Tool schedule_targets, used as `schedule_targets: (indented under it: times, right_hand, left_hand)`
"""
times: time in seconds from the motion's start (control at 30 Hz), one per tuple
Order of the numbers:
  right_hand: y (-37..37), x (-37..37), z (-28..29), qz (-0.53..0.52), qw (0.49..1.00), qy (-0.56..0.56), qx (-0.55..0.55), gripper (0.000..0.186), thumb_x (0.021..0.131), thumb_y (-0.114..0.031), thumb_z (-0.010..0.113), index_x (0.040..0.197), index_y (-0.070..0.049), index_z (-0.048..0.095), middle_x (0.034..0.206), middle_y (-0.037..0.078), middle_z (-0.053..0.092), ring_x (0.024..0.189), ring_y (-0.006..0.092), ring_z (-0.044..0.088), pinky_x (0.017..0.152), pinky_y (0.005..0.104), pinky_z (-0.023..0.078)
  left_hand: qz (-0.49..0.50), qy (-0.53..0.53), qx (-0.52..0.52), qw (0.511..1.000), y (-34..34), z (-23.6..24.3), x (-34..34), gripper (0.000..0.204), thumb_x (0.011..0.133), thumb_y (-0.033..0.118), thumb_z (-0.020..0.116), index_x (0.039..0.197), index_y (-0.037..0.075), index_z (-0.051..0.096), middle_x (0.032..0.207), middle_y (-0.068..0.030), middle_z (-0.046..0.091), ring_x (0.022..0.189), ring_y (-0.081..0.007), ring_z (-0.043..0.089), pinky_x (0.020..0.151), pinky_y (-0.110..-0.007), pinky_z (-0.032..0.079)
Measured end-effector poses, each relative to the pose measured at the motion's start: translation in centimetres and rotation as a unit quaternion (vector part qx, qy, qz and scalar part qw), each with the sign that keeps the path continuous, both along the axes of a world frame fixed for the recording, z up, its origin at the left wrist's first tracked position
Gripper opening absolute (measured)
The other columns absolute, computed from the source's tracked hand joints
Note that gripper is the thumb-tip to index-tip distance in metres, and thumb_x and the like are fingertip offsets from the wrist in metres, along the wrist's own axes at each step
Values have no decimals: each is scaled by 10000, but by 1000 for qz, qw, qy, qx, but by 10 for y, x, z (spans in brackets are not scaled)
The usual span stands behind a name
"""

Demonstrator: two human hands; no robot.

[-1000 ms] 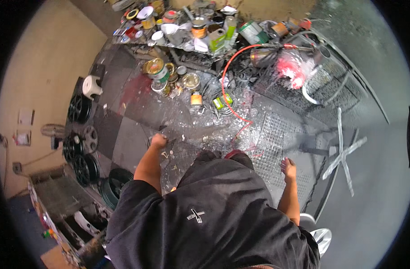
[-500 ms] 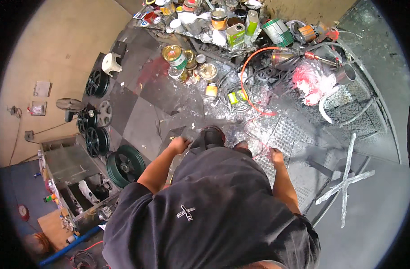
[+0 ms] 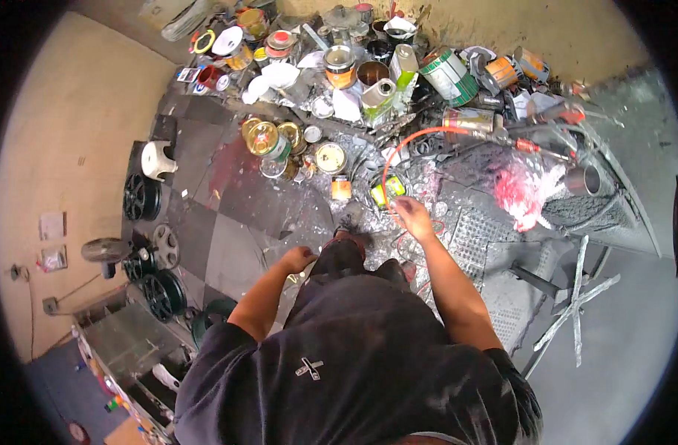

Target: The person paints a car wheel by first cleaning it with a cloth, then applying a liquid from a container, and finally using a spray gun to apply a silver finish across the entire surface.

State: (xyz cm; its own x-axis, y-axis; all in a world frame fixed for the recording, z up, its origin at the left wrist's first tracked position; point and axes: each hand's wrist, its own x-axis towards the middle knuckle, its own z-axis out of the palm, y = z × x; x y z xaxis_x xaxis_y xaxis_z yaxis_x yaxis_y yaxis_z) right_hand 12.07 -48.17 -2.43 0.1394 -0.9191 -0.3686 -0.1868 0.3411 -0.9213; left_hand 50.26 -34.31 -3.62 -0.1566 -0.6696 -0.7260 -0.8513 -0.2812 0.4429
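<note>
a paint-spattered counter (image 3: 290,110) carried crowded cans: a small red cup (image 3: 210,77) sat by its front left corner, a silver tin with an orange label (image 3: 340,72) near its front edge, and a large green-and-white metal can (image 3: 449,76) tilted toward its right end. below the front edge, a round gold tin (image 3: 263,139) stood on the grey tiled floor (image 3: 231,248). a white plastic stool (image 3: 156,160), black spoked wheel rims (image 3: 163,293) and a round grey fan (image 3: 101,250) stood along the tan wall (image 3: 79,111). a crumpled red-stained white bundle (image 3: 518,189) lay beyond a silver-wrapped cross-shaped stand (image 3: 575,302).
</note>
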Motion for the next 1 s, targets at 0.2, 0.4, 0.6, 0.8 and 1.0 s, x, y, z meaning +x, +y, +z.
schedule_targets:
  times: [0.2,0.4,0.6,0.8,1.0]
  right_hand:
    - [-139,117,-24,-153,987,-17,50,721,808,-418,811,1285,66,570,1182,227,674,1116,279,650,971,357,493]
    - [-258,195,-46,-371,916,148,25,1218,615,-487,907,1470,104,272,1442,320,438,1344,393,461,1119,413,382]
    - [-300,206,-36,-483,865,116,-66,1097,623,-300,925,1461,38,303,1372,261,516,1236,338,545,1060,404,436]
    - [-256,151,-18,-424,894,114,-90,585,721,-144,856,1197,58,582,1086,142,707,974,219,670,909,357,500]
    - [-126,99,80,-263,959,35,-95,571,764,-54,770,1269,57,529,1174,143,661,1076,210,628,970,331,474]
  left_hand:
    - [160,-27,-9,987,-63,-48,106,439,904,459,629,1006,36,686,974,-233,699,937,-415,669,801,-489,510]
    - [198,-22,-5,980,-128,-46,145,452,902,449,635,1022,15,673,913,-229,698,901,-403,675,797,-462,509]
    - [190,100,-9,977,-184,-59,98,437,938,368,639,1150,-14,644,891,-139,708,753,-210,656,715,-380,507]
    - [129,223,-35,965,-278,-66,12,398,928,404,658,1073,33,648,824,-74,655,721,-138,597,675,-315,499]
    - [253,361,-147,885,-374,-65,-67,433,899,244,700,1304,122,605,892,-48,652,734,-107,561,626,-293,446]
